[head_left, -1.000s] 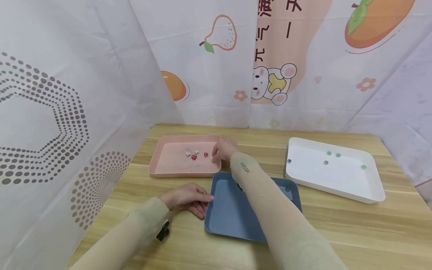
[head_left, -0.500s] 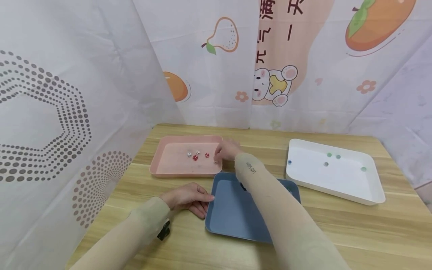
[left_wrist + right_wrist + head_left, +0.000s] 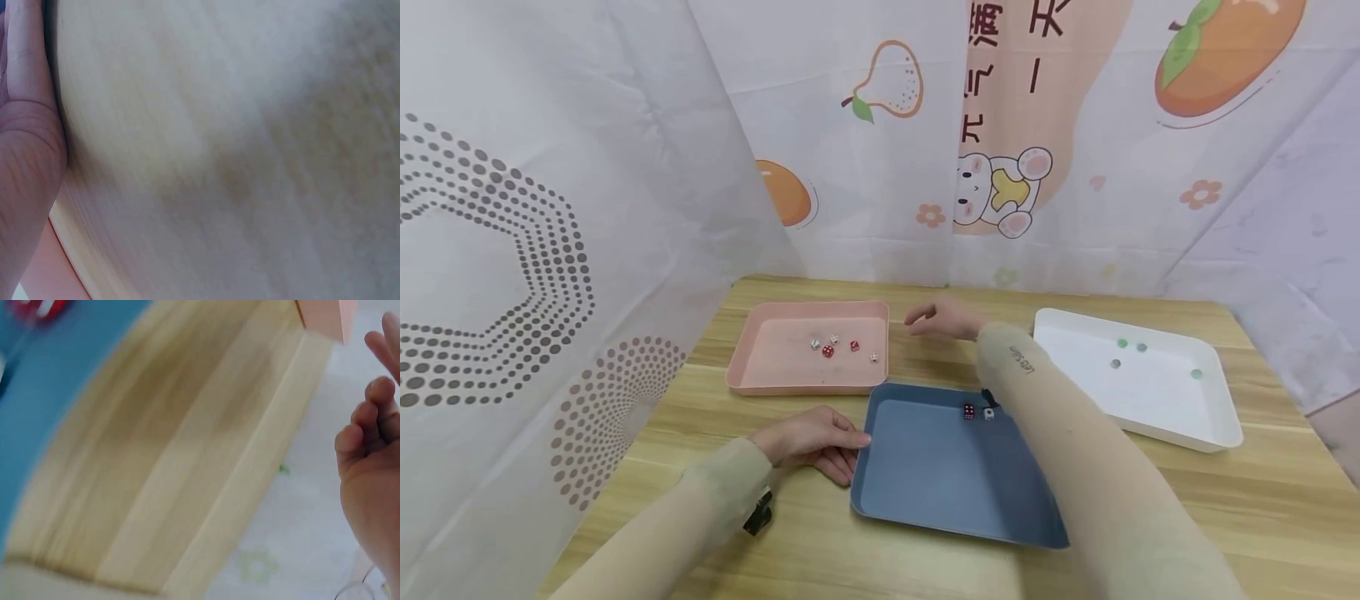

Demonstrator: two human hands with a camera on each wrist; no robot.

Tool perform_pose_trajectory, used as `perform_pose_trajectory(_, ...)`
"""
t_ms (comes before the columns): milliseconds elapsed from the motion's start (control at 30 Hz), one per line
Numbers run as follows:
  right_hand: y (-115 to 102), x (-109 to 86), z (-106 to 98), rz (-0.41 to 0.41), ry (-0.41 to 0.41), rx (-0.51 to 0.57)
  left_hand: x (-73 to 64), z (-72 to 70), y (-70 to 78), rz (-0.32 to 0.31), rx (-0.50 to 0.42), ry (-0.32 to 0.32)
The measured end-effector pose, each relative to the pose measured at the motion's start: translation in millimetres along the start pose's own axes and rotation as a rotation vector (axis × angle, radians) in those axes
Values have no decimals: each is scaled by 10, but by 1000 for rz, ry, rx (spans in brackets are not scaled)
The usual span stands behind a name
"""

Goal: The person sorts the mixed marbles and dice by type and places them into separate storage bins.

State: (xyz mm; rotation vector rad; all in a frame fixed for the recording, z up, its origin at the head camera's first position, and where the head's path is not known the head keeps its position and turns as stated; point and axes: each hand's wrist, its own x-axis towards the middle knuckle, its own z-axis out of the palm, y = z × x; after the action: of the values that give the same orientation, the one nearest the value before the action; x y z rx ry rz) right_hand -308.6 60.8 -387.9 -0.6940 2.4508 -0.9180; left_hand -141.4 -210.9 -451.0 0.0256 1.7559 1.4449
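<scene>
My left hand lies on the table at the left side of the blue tray, its thumb at the rim and its fingers loosely bent outside it. My right hand is over the table between the pink tray and the white tray; its fingers are loosely bent, and nothing shows between them in the right wrist view. Red dice and white dice lie in the pink tray. Inside the blue tray are a red die and a white die, close to my right forearm.
Several small green and grey round pieces lie in the white tray at the right. Behind the wooden table hangs a printed white curtain, with another along the left. My right forearm crosses the blue tray's right part.
My right hand has left the white die at the pink tray's right end and moved right, out of that tray. Dice in the blue tray have come into sight. My left hand stays put.
</scene>
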Motion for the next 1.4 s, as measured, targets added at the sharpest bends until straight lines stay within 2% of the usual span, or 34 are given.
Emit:
perform_pose_trajectory(233,182,-334,-302,-8,-22,-1,11,-5,-8,-4,-5,5)
perform_pose_trajectory(433,375,-576,-426,0,-6,-5,11,-12,-1,-20,-13,-10)
perform_pose_trajectory(833,639,-1200,-461,66,36,-38,5,-2,-39,20,4,15)
perform_pose_trajectory(1033,742,-1554,-413,70,11,-6,-119,-21,-57,58,20,26)
perform_pose_trajectory(1133,773,-1734,-399,73,-12,18,-216,-34,30,108,55,56)
perform_pose_trajectory(1233,810,-1891,-386,77,-57,29,-296,-21,214,171,105,93)
perform_pose_trajectory(1400,890,-2055,-333,107,-136,19,-270,136,575,230,164,97)
